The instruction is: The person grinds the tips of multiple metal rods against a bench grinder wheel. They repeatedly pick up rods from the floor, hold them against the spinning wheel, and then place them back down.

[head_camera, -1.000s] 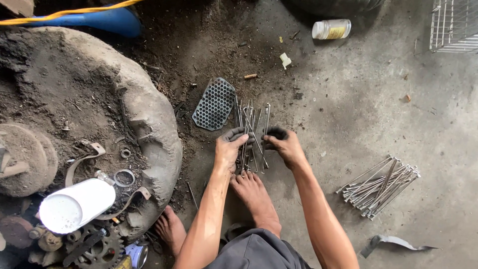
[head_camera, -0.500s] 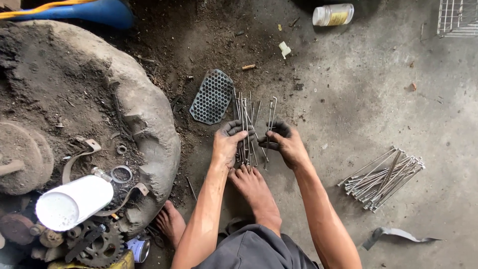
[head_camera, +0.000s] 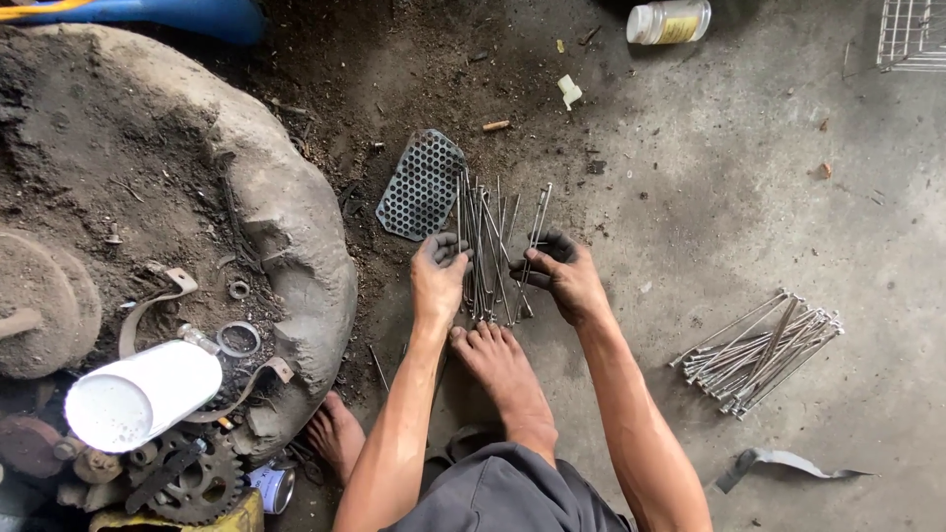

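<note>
From the head camera, looking straight down at a grimy concrete floor (head_camera: 690, 197), the left hand (head_camera: 437, 279) and the right hand (head_camera: 564, 276) sit on either side of a loose row of thin metal spokes (head_camera: 490, 246) lying on the floor just beyond a bare foot (head_camera: 498, 360). The left hand's blackened fingers curl onto the left edge of the row; the right hand pinches a spoke or two at the right edge, fingers bent around them. Just far-left of the spokes lies a perforated metal plate (head_camera: 422, 184). A second bundle of spokes (head_camera: 759, 350) rests well apart at the right. At the left is an old tyre (head_camera: 286, 227), with a white plastic cup (head_camera: 138, 394) and a sprocket (head_camera: 187, 478) near it. A plastic bottle (head_camera: 668, 21) lies far off.
</note>
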